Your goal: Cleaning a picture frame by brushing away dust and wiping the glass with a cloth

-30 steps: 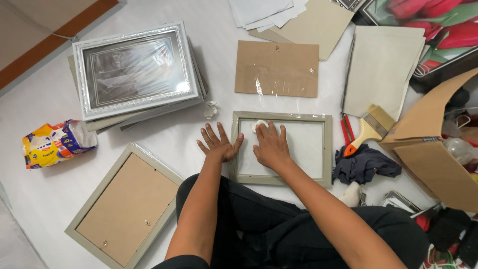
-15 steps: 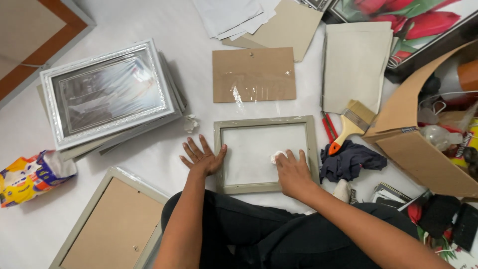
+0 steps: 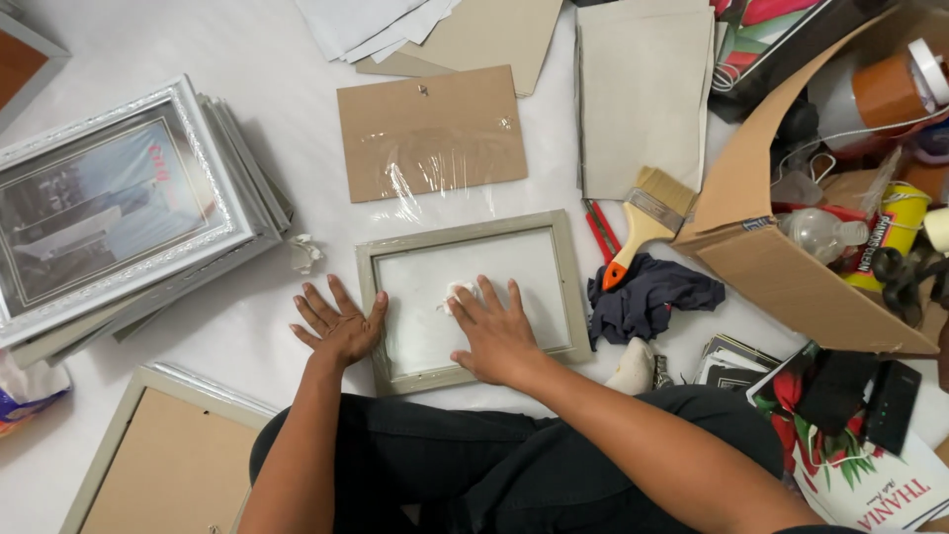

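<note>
You sit on a white floor covering with a stack of silver picture frames at your far left, the biggest thing in view, and an open cardboard box full of bottles and odds at your right. Straight ahead of your knees lies the grey-green frame, flat, its glass facing up. Beyond it rests a brown backing board with clear film over its near edge. Your right hand lies flat on the glass, fingers spread, pressing a small wad of white tissue under the fingertips rather than gripping it. Your left hand is open and flat on the floor, its thumb against the frame's left rail, holding nothing. Just right of the frame sit a dark cloth and a paintbrush with an orange-tipped handle. A crumpled tissue scrap lies near the stack.
</note>
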